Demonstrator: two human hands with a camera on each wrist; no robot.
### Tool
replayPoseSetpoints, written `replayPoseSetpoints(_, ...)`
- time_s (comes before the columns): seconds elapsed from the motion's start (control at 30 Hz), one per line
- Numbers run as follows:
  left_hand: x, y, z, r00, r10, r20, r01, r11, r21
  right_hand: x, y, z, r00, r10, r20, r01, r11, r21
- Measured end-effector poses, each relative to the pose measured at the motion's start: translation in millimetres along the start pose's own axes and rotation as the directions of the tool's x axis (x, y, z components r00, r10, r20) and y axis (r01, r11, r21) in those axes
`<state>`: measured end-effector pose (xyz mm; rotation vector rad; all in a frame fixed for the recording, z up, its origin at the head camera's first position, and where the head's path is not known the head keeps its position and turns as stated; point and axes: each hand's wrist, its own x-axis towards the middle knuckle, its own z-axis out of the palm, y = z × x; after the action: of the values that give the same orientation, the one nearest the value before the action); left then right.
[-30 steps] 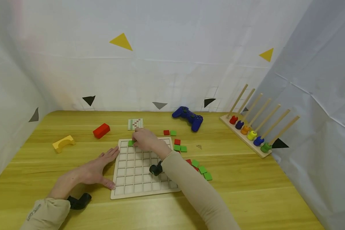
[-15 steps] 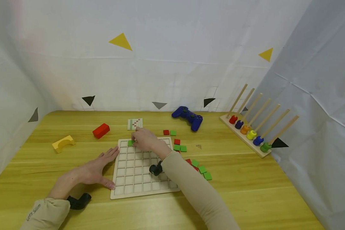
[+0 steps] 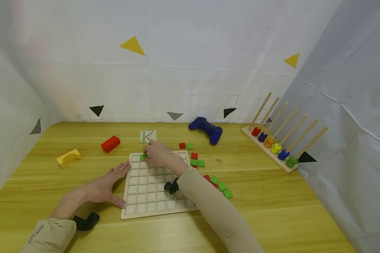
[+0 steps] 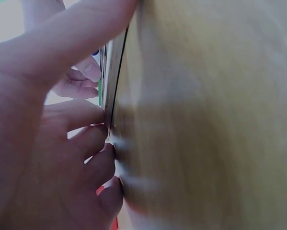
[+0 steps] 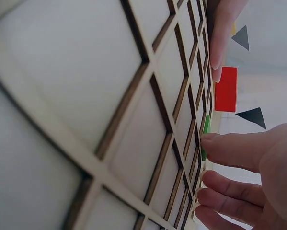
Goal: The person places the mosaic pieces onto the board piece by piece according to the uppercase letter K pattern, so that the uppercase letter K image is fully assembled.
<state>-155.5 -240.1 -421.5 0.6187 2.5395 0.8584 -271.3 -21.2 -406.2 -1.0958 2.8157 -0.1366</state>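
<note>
White sheeting (image 3: 190, 75) hangs behind and beside the wood-grained surface (image 3: 282, 214), whose far edge lies well beyond both hands. Over the far side of the wooden grid board (image 3: 152, 197), the right grip (image 3: 159, 154) bends down to a green square tile (image 3: 143, 157). Its thumb touches the tile; whether the fingers pinch it cannot be told. That tile shows at the board's farthest row, just left of those fingers. The left grip (image 3: 107, 184) is released, fingers spread, at the board's left edge. Just beyond the right grip lies a printed pattern card (image 3: 148, 136); to its right, loose red and green tiles (image 3: 222, 186) trail past the board's edge, with a wide stretch of wood between them and the peg rack (image 3: 276, 149). A blue game controller (image 3: 206, 128) sits farther back. Beyond the left grip, well apart from the board, lie a red block (image 3: 111, 144) and a yellow arch block (image 3: 69, 157).
</note>
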Motion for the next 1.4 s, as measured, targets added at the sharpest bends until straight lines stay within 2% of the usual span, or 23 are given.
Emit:
replayPoseSetpoints(0.23,-0.5,-2.4,0.6,1.0,0.012,-0.004,-0.012,1.0,0.006,-0.8,-1.5,0.9,1.0,0.009,-0.001,-0.009,1.0,0.02)
replayPoseSetpoints(0.53,-1.2,-2.4,0.3,1.0,-0.001,-0.006,0.001,1.0,0.006,-3.2,-2.5,-3.6,0.999,-0.005,0.032,0.005,1.0,0.009)
replayPoseSetpoints(0.63,-1.2,-0.7,0.0,1.0,-0.002,-0.006,0.002,1.0,0.004,-4.0,0.8,-6.1,0.998,-0.018,0.064,0.014,0.998,0.061)
replayPoseSetpoints(0.7,-1.1,0.1,-0.2,1.0,-0.005,-0.005,0.005,1.0,0.006,-5.0,6.2,-8.8,0.996,-0.035,0.087,0.023,0.99,0.138)
replayPoseSetpoints(0.8,-1.1,0.9,-0.3,1.0,-0.009,-0.004,0.009,1.0,0.007,-9.6,19.2,-13.5,0.994,-0.067,0.085,0.04,0.957,0.288)
replayPoseSetpoints(0.93,-1.4,0.5,-0.2,1.0,-0.01,-0.004,0.01,1.0,0.006,-21.4,39.2,-23.8,0.996,-0.072,0.046,0.047,0.913,0.406)
replayPoseSetpoints(1.17,-1.4,-1.2,0.2,1.0,-0.002,-0.007,0.002,1.0,0.004,-34.2,75.6,-31.8,0.999,-0.016,-0.039,0.031,0.904,0.426)
replayPoseSetpoints(1.27,-1.3,-2.5,0.9,1.0,-0.003,-0.007,0.003,1.0,0.003,-41.1,86.8,-34.9,0.998,0.023,-0.054,0.004,0.889,0.458)
replayPoseSetpoints(1.4,-1.2,-3.5,1.3,1.0,-0.003,-0.008,0.003,1.0,0.002,-49.3,99.9,-36.0,0.995,0.077,-0.065,-0.039,0.888,0.458)
